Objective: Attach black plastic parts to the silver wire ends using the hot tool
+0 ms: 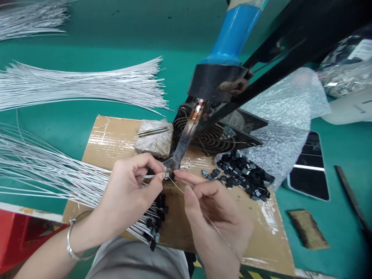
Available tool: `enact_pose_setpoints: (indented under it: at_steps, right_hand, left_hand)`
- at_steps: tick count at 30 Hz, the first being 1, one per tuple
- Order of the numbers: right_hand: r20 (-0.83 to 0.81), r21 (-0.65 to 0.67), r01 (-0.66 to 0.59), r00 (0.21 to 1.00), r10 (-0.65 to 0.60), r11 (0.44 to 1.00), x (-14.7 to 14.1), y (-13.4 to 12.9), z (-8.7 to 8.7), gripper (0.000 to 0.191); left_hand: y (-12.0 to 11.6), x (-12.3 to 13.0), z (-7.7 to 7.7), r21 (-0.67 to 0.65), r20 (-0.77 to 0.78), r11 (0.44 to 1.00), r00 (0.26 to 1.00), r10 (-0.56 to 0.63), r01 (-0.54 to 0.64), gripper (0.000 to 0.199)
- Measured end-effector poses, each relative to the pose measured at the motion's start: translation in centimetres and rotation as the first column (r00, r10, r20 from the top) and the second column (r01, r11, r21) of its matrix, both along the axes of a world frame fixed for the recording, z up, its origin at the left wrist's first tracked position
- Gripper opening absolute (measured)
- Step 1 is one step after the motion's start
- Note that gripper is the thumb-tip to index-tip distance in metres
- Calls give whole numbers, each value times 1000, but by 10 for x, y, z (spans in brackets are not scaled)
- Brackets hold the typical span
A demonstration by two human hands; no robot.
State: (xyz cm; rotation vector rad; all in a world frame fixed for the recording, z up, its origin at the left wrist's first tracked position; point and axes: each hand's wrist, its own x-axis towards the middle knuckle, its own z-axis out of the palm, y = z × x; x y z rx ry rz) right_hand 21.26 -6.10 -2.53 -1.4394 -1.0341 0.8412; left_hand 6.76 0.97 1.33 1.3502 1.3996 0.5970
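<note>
Slim silver bangle (69, 241), L wrist (84, 232); lt grey clothing (136, 260) w/ folds

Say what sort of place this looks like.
Probably the soldering area of a workshop or factory. A blue-handled soldering iron is held on a black arm, bundled white wires lie on the green table, and small black parts are heaped nearby.

Thin wire (178, 186) — in right hand (218, 215).
</note>
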Motion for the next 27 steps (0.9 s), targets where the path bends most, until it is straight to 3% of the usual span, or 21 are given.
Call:
enact_pose_setpoints:
  at_steps: [27]
  right_hand:
    - [10,-33,9,1000,-9,999,4,1,0,23]
  left_hand:
    - [2,-2,2,4,17,999,999,-46,46,10]
